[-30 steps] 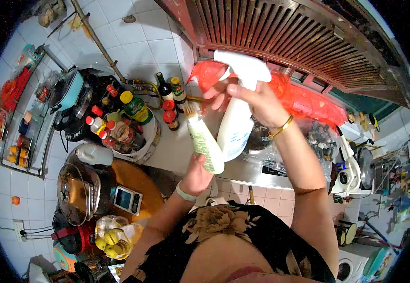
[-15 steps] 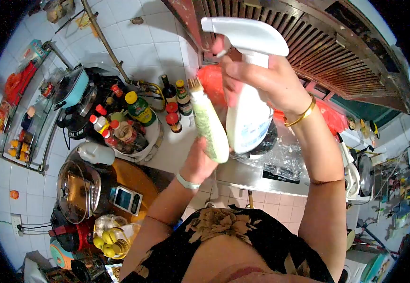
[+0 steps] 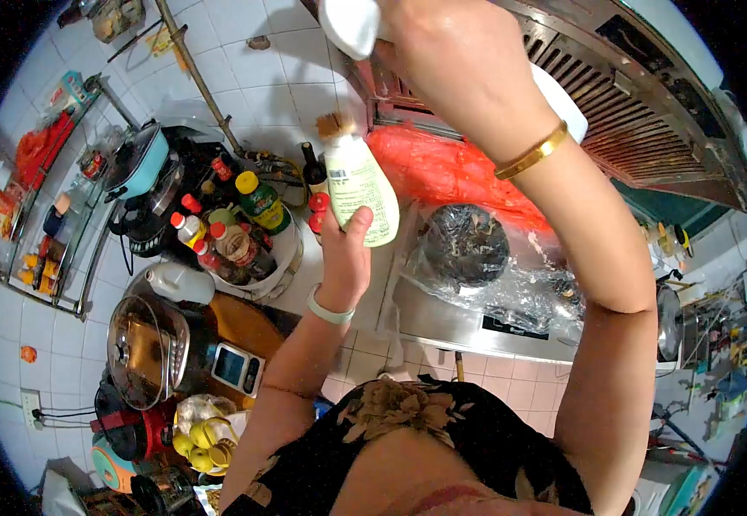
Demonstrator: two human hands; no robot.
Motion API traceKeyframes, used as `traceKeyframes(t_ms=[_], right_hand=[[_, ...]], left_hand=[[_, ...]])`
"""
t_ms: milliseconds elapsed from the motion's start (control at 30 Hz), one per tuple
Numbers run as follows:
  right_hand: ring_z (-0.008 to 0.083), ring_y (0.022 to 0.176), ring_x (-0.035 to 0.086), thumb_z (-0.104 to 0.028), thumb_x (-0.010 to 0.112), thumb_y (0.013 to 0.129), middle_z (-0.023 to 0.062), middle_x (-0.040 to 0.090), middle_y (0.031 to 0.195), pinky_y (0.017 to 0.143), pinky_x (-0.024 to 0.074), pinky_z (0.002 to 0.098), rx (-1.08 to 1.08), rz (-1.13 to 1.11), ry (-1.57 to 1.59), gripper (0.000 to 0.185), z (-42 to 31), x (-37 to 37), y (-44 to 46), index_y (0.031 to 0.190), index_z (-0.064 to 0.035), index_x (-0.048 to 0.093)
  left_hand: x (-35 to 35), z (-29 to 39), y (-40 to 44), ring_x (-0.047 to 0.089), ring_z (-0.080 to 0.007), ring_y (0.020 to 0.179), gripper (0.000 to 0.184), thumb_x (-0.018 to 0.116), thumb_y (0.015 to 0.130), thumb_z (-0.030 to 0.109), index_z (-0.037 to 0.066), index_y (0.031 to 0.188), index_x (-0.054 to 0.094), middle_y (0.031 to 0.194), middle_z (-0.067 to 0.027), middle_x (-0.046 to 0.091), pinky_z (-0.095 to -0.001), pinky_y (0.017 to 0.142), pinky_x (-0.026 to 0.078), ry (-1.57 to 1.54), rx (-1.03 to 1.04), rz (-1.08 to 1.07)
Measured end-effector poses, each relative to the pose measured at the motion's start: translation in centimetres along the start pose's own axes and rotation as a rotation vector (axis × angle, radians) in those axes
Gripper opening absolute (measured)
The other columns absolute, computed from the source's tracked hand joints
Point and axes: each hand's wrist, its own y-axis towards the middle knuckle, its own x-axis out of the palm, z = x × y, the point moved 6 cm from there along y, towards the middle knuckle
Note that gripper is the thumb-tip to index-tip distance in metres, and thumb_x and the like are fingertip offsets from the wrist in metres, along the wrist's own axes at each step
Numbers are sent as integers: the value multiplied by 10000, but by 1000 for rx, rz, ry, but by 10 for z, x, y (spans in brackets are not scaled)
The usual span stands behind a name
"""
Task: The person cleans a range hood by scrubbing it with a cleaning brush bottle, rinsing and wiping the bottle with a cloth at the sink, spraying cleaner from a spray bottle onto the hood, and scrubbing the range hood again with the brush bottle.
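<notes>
My left hand [image 3: 347, 258] is wrapped round a pale green bottle [image 3: 363, 189] with a printed label and brown bristles at its top end; it stands nearly upright. Higher up, my right hand [image 3: 455, 52] is closed round a white spray bottle [image 3: 350, 24] under the range hood [image 3: 554, 52]. My hand and wrist hide most of that bottle; its head shows at the left and part of its body behind the wrist. Below my right arm is the stovetop [image 3: 451, 322], partly covered in clear plastic film [image 3: 511, 297], with a round black burner area [image 3: 466, 243] under it.
Red plastic sheeting [image 3: 459, 172] lies along the back of the stove. Left of it stand a white tub [image 3: 283, 275] of sauce bottles, a white jug [image 3: 180, 282], a glass-lidded pot [image 3: 145, 351], and a small scale [image 3: 236, 370]. A wall rack [image 3: 81, 301] is at far left.
My right hand has lifted the spray bottle up towards the hood and turned it, back of the hand now facing me. My left hand has moved up and left with the green bottle, which has rotated.
</notes>
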Motion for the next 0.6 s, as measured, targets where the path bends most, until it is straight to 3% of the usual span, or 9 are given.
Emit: traceKeyframes(t_ms=[67,100,200,267,400,500,567,600], right_hand=[[175,558,606,-55,519,897,155,588,857,416,515,286,-8,-116,-30,134,-2,14,8,970,57,517],[175,558,606,-55,519,897,155,588,857,416,515,286,-6,-118,-31,134,-2,17,10,970,57,517],[186,530,591,-48,515,895,153,579,826,423,518,298,-5,-109,-56,125,5,29,16,962,58,504],[195,525,586,-73,533,886,153,570,802,424,513,304,15,65,89,140,10,24,17,946,48,494],[218,535,596,-95,543,875,148,560,760,428,507,305,2,139,5,156,11,10,8,928,36,478],[267,584,631,-95,550,864,151,578,752,475,525,328,138,63,16,151,36,-3,-10,936,19,481],[310,632,652,-88,567,862,159,606,774,534,544,358,143,290,131,153,56,-30,-30,962,-2,490],[327,684,663,-59,605,841,166,626,815,582,554,378,267,214,91,176,68,-45,-43,985,-23,511]], left_hand=[[-3,-9,-4,552,-199,1140,426,556,917,60,-19,1313,420,1254,-108,550,-345,998,444,-20,-32,-59],[-6,-12,-6,552,-199,1140,426,556,917,60,-19,1313,420,1254,-108,550,-345,998,444,-19,-35,-60],[-11,-16,-8,558,-195,1124,432,557,921,69,-16,1321,415,1251,-104,552,-344,987,449,1,-27,-56],[-14,-15,-7,561,-191,1108,420,551,927,73,-15,1317,424,1242,-101,557,-341,976,453,-12,-12,-50],[-17,-14,-8,563,-190,1104,405,542,931,71,-16,1312,436,1233,-99,563,-339,971,453,15,-38,-22],[-22,-24,-7,564,-204,1111,407,497,943,66,-24,1333,426,1248,-110,559,-352,984,450,95,1,-30],[-20,-30,-9,556,-227,1143,419,462,945,52,-28,1352,404,1271,-121,545,-370,1010,439,117,-68,18],[-21,-34,-10,548,-236,1161,427,451,944,41,-29,1361,392,1281,-125,536,-377,1022,431,98,-78,-3]])
